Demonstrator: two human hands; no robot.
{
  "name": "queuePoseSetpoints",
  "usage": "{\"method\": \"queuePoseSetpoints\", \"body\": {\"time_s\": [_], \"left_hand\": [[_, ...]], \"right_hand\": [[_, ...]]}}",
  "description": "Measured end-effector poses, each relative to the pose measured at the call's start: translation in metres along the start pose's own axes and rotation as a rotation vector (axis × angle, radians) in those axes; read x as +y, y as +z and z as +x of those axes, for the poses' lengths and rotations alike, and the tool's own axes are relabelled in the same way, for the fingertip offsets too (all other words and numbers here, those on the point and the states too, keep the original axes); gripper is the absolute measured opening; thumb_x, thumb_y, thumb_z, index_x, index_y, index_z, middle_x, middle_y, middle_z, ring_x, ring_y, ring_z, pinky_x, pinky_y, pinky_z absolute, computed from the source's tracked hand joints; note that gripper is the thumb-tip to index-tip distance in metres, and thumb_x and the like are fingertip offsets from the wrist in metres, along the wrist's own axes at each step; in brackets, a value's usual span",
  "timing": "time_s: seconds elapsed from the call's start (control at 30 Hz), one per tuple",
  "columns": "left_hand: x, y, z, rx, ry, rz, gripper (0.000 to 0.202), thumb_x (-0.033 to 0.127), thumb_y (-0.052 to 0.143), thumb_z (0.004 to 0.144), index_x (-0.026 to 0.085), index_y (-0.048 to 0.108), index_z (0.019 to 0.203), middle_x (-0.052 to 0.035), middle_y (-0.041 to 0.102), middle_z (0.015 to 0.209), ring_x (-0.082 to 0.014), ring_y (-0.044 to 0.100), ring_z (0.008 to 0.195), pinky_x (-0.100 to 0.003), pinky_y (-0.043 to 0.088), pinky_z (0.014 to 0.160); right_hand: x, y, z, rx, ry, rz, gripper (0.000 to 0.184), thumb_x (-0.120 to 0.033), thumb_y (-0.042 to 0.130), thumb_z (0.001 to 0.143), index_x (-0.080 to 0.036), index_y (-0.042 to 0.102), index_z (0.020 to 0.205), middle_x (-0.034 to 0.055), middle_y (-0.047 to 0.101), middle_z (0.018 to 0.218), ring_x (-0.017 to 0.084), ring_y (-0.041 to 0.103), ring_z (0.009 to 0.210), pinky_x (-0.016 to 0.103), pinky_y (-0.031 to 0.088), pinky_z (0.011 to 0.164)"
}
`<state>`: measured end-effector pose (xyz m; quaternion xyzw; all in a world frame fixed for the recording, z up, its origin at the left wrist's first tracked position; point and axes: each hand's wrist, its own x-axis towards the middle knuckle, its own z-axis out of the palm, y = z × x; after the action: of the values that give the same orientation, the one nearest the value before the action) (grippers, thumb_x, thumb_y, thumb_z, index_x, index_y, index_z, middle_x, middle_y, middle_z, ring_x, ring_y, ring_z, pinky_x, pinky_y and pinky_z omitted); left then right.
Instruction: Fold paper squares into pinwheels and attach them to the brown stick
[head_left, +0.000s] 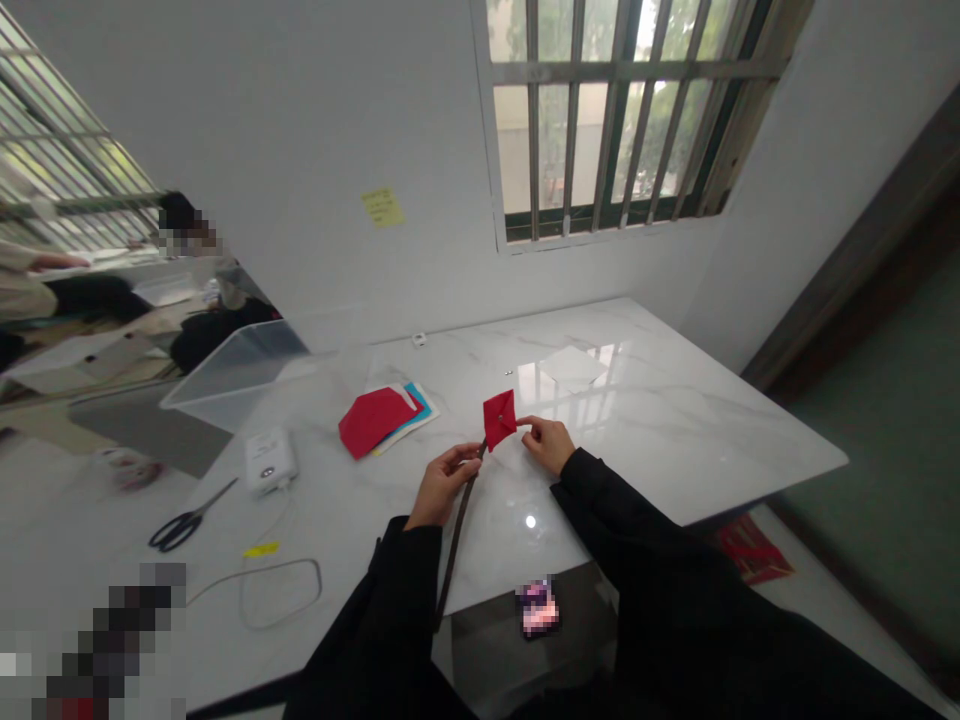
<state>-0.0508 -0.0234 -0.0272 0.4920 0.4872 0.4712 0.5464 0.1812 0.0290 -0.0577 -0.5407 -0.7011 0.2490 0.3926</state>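
Note:
My left hand is closed around the upper part of a thin dark brown stick, which slants down toward the table's near edge. At the stick's top is a red paper pinwheel, its corners folded inward and a small pale pin head at its centre. On the other side, my right hand reaches its index finger to the pinwheel's right edge, seemingly touching it. The rest of its fingers are bent and apart from the paper, with nothing visible in them.
Red, blue and white felt or paper sheets lie to the left. Further left are scissors, a white device with a cable and a clear plastic bin. A white sheet lies behind. A phone is below the near edge.

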Motion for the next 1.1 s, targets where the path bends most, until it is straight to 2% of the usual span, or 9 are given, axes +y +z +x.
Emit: {"method": "queuePoseSetpoints", "body": {"time_s": [0.17,0.3,0.37,0.7,0.87,0.97,1.1], "left_hand": [[-0.0025,-0.0006,0.0007,0.008,-0.004,-0.032,0.051,0.041,0.089,0.062,0.017,0.076,0.105,-0.0063,0.073,0.091,-0.0178,0.065,0.076,-0.029,0.049,0.074],[-0.0023,-0.0008,0.0012,-0.002,-0.001,-0.026,0.051,0.042,0.088,0.063,0.017,0.076,0.105,-0.0066,0.073,0.091,-0.0174,0.064,0.076,-0.028,0.049,0.073],[-0.0021,-0.0008,0.0014,-0.001,0.003,-0.03,0.051,0.041,0.088,0.063,0.016,0.076,0.106,-0.0069,0.073,0.092,-0.0171,0.064,0.076,-0.028,0.048,0.072],[-0.0015,-0.0004,0.0008,0.013,0.013,-0.038,0.051,0.041,0.088,0.063,0.016,0.076,0.106,-0.009,0.075,0.098,-0.0194,0.066,0.081,-0.029,0.049,0.075],[-0.0025,-0.0009,0.001,0.001,0.013,-0.02,0.052,0.042,0.087,0.064,0.016,0.076,0.107,-0.0092,0.075,0.097,-0.0197,0.066,0.08,-0.03,0.049,0.074],[-0.0028,-0.0011,0.0012,-0.007,0.012,-0.022,0.051,0.042,0.087,0.064,0.017,0.076,0.107,-0.0086,0.075,0.097,-0.0193,0.066,0.08,-0.029,0.049,0.075],[-0.0021,-0.0009,0.001,0.002,0.011,-0.021,0.05,0.042,0.088,0.063,0.017,0.076,0.106,-0.0079,0.074,0.095,-0.0193,0.066,0.08,-0.029,0.049,0.075]], "right_hand": [[-0.0005,-0.0014,-0.0001,0.007,0.019,0.016,0.039,-0.014,0.055,0.08,-0.019,0.072,0.115,-0.0045,0.059,0.063,0.012,0.05,0.058,0.023,0.039,0.066],[-0.0026,-0.0059,0.0004,-0.237,-0.041,0.031,0.022,-0.015,0.055,0.078,-0.018,0.076,0.075,-0.0043,0.054,0.053,0.011,0.046,0.052,0.023,0.033,0.058],[-0.0039,-0.0074,0.0003,-0.257,-0.053,0.044,0.023,-0.014,0.054,0.078,-0.018,0.074,0.067,-0.0043,0.052,0.05,0.01,0.044,0.051,0.023,0.031,0.056],[-0.007,-0.0061,-0.0014,-0.094,-0.018,0.087,0.02,-0.015,0.055,0.077,-0.018,0.074,0.07,-0.005,0.049,0.049,0.011,0.043,0.05,0.023,0.032,0.058],[-0.0052,-0.0054,-0.0016,0.024,0.017,0.108,0.025,-0.014,0.055,0.075,-0.019,0.074,0.091,-0.0071,0.048,0.053,0.011,0.044,0.051,0.022,0.036,0.061],[-0.0057,-0.0046,-0.0028,-0.022,0.022,0.049,0.029,-0.014,0.055,0.077,-0.019,0.077,0.094,-0.0056,0.051,0.055,0.011,0.046,0.053,0.023,0.036,0.062],[-0.0063,-0.0032,-0.0047,-0.183,-0.084,-0.01,0.029,-0.014,0.056,0.078,-0.023,0.081,0.09,-0.0049,0.052,0.053,0.011,0.046,0.052,0.023,0.035,0.062]]}}
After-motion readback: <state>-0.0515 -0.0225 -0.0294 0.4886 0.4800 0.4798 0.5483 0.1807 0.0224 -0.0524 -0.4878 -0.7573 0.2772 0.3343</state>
